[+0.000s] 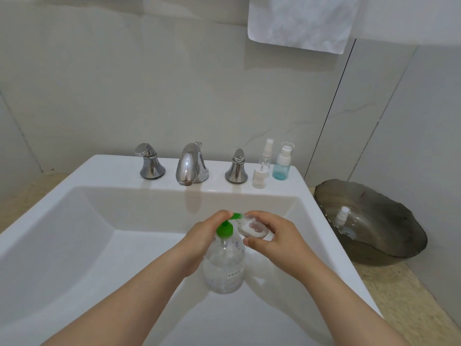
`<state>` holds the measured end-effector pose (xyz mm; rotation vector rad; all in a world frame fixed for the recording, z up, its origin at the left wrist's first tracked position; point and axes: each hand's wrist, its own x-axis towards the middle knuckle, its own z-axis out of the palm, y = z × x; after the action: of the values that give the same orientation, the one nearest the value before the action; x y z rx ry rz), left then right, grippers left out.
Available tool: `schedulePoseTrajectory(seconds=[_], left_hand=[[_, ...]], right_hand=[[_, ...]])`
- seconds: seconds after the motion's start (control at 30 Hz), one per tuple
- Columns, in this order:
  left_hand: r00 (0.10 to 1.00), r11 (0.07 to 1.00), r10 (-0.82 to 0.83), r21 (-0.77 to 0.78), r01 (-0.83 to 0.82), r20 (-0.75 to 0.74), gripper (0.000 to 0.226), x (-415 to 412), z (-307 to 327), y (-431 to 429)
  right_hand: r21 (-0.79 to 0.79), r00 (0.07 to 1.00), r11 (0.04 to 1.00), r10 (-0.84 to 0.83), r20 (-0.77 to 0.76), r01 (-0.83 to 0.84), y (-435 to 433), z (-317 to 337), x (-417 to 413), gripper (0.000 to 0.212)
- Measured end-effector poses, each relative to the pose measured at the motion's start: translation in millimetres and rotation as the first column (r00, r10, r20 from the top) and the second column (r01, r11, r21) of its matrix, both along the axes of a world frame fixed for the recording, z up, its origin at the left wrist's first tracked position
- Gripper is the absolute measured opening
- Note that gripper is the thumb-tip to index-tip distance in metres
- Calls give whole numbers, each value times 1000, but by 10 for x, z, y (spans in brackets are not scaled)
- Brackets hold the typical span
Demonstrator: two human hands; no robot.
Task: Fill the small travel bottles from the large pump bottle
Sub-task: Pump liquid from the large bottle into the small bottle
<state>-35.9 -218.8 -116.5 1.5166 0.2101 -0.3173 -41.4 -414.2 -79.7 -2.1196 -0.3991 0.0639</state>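
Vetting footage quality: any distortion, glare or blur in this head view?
Head view: the wide lens bows the sink rim and wall seams; the faucet carries bright glare; light is soft, shadows faint; the travel bottle the right hand holds by the pump bottle looks slightly smeared.

clear pump bottle upright, travel bottle tilted — at nozzle

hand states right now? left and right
Left hand: grips the pump bottle at its neck, fingers over its pump.
Right hand: holds a small bottle at the spout.
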Motion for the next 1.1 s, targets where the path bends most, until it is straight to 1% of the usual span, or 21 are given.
schedulePoseTrajectory(seconds=[0.2, 0.4, 0.5, 0.53, 0.73, 0.8, 0.93, 1.1], left_hand=[[999, 999, -24, 40, 26, -37, 82, 5, 46, -11], [998, 999, -19, 37, 21, -52, 88, 22, 43, -15], [998, 1000, -14, 20, 15, -56, 100, 35, 25, -4], [998, 1000, -13, 12, 14, -55, 101, 37, 26, -2], [999, 1000, -6, -30, 4, -48, 87, 35, 28, -5], [999, 1000, -5, -31, 4, -41, 77, 19, 49, -11], [1000, 998, -27, -53, 26, -12, 67, -27, 115, -4], [1000, 998, -20, -57, 19, -12, 54, -66, 168, -14]], right_hand=[[35, 1000, 999, -10, 18, 9, -4, 20, 15, 41], [45, 1000, 999, -2, 26, 1, 0, 12, 19, 41], [46, 1000, 999, 5, 17, -6, 6, 4, 21, 42], [44, 1000, 999, 5, 16, -6, 7, 1, 24, 42], [43, 1000, 999, 8, 19, -9, 7, -9, 18, 40], [35, 1000, 999, 13, 8, -13, 4, -18, 11, 39], [31, 1000, 1000, 3, 1, -3, 8, -23, 0, 42], [-1, 1000, 1000, 2, -3, -2, 4, -32, -2, 43]])
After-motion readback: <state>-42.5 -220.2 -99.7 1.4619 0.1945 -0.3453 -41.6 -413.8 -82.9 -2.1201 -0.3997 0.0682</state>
